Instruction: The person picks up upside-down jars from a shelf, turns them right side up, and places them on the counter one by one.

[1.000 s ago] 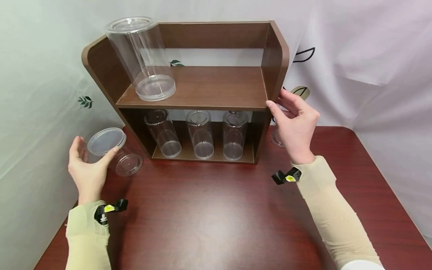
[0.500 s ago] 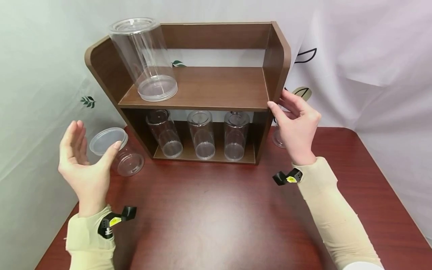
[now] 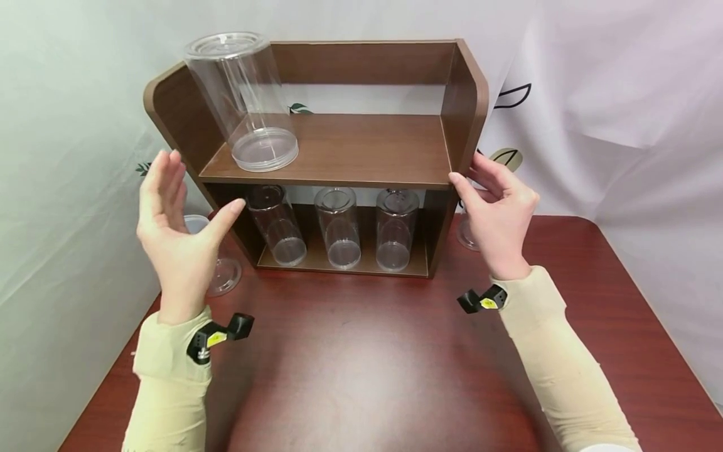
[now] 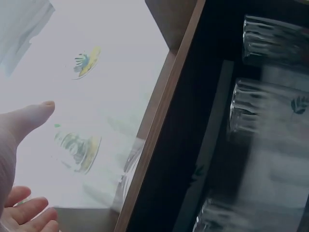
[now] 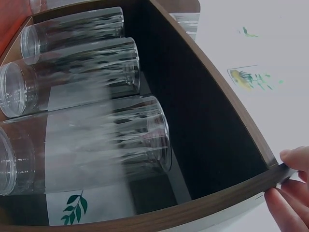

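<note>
Since the earlier frames, the left hand [image 3: 181, 245] has been lifted away from the lidded container [image 3: 224, 277] and brought across to the shelf unit's left front edge. Nothing is grasped by it; its thumb is held apart from its fingers. By the right hand [image 3: 499, 210], the shelf unit [image 3: 361, 147] is pinched at its right front edge. The fingers are partly hidden behind the side panel in the head view, but in the right wrist view they are seen against its outer face. The lidded container, half covered by the left hand in the head view, is set near the desk's [image 3: 350, 351] left back corner. A large jar [image 3: 243, 107] is stood at the top shelf's left end; three smaller jars [image 3: 337, 226] are lined up below. A leaf print [image 5: 76, 210] is shown clearly only by the right wrist view.
</note>
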A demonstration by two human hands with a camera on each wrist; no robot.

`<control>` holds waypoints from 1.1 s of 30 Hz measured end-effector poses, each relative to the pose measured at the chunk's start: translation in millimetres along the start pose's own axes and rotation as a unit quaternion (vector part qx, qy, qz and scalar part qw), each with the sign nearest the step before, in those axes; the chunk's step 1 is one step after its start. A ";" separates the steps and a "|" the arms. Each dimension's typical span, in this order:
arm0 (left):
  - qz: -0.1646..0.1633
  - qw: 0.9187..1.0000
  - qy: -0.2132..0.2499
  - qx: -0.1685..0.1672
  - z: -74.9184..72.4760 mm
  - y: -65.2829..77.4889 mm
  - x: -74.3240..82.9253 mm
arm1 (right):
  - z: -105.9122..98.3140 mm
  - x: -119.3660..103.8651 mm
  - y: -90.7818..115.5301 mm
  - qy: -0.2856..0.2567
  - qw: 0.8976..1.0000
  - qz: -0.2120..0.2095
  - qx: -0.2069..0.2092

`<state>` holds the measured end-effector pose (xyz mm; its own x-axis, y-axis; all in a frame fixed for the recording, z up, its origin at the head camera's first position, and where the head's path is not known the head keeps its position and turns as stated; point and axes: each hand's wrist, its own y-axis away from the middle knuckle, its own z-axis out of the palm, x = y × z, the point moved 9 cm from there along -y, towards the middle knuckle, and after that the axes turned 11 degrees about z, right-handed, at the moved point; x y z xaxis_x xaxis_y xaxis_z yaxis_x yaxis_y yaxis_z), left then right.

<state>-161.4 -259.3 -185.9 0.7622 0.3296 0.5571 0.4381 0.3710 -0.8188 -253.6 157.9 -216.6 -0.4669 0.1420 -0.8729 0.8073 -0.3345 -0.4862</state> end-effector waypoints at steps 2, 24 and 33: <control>-0.008 0.999 -0.024 -0.021 9.8 -7.6 -2.4 | 0.3 -0.3 0.1 0.000 1.000 -0.002 -0.001; -0.138 0.981 -0.106 -0.083 49.2 -82.3 -62.2 | 0.4 9.4 -5.4 0.003 1.000 -0.009 -0.005; -0.144 0.986 -0.026 -0.075 54.7 -89.4 -89.1 | -0.4 4.4 -4.8 0.007 1.000 -0.013 -0.002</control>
<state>-294.5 -274.3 -154.7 0.5724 0.2748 0.7725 0.7010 0.3248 -0.6349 -259.3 160.5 -218.2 -0.4836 0.1630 -0.8599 0.7957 -0.3275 -0.5096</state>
